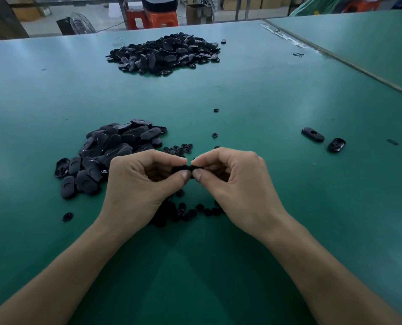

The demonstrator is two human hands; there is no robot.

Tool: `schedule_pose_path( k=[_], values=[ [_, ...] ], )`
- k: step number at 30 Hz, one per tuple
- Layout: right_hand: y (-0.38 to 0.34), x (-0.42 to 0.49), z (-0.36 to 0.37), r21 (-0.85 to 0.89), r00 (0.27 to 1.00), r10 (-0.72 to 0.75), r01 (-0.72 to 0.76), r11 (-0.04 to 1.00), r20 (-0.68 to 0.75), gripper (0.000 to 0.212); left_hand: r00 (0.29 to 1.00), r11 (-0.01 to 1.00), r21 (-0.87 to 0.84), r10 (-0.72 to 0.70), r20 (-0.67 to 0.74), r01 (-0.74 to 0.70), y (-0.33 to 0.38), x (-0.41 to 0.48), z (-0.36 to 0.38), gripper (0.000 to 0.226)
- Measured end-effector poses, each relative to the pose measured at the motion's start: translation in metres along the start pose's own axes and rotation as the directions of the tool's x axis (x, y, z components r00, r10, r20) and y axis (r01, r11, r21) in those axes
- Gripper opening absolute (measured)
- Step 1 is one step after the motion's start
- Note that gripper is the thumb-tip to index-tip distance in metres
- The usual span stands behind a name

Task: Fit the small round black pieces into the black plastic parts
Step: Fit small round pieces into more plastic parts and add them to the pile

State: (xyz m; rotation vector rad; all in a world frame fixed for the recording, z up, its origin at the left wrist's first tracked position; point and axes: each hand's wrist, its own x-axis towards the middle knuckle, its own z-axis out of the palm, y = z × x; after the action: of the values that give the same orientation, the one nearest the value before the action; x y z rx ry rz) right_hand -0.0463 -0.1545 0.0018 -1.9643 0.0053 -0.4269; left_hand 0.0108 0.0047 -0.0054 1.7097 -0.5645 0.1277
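Left hand [139, 181] and right hand [238, 181] pinch one black part [182, 169], pile [106, 151] just left, table [254, 90] edge far ahead.

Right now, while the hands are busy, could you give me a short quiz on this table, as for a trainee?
1. True or false: the left hand and right hand both pinch one black part.
2. How many piles of oval parts lie on the green table?
3. The two loose parts lie: A) right of the right hand; B) left of the left hand; C) between the hands.
Key: 1 true; 2 two, the near pile and the far pile; 3 A.
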Motion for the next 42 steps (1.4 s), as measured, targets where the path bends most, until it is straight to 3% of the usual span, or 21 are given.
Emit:
schedule_pose_path(
  k=[7,10,17,23,27,35,42],
  values=[
    [0.000,0.000,-0.002,0.022,1.000,-0.004,0.004,1.000,-0.025,0.013,0.999,0.999,-0.018,0.035,-0.016,-0.036,0.001,-0.001,-0.001,0.019],
    [0.000,-0.001,-0.003,-0.036,0.999,-0.040,0.038,0.999,-0.036,0.015,0.995,0.993,0.085,0.088,-0.037,-0.085,0.002,-0.004,0.000,0.019],
    [0.008,0.002,-0.016,-0.274,0.975,-0.041,-0.021,0.961,-0.217,0.013,0.952,0.956,0.282,0.159,-0.261,-0.082,-0.003,0.001,-0.005,0.020],
    [0.024,0.005,-0.038,-0.581,0.949,0.058,-0.238,0.779,-0.310,0.023,0.934,0.829,0.559,0.210,-0.290,-0.013,-0.012,0.008,-0.023,0.007],
    [0.029,0.005,-0.046,-0.677,0.926,0.182,-0.368,0.638,-0.332,0.040,0.924,0.775,0.628,0.186,-0.334,0.071,-0.021,0.015,-0.034,0.008],
    [0.038,0.010,-0.067,-0.649,0.803,0.412,-0.593,0.477,-0.431,0.071,0.926,0.796,0.584,0.085,-0.367,0.159,-0.033,0.021,-0.044,0.013],
    [0.041,0.007,-0.066,-0.652,0.828,0.376,-0.560,0.511,-0.417,0.068,0.915,0.810,0.566,0.101,-0.390,0.151,-0.033,0.021,-0.042,0.016]
  ],
)
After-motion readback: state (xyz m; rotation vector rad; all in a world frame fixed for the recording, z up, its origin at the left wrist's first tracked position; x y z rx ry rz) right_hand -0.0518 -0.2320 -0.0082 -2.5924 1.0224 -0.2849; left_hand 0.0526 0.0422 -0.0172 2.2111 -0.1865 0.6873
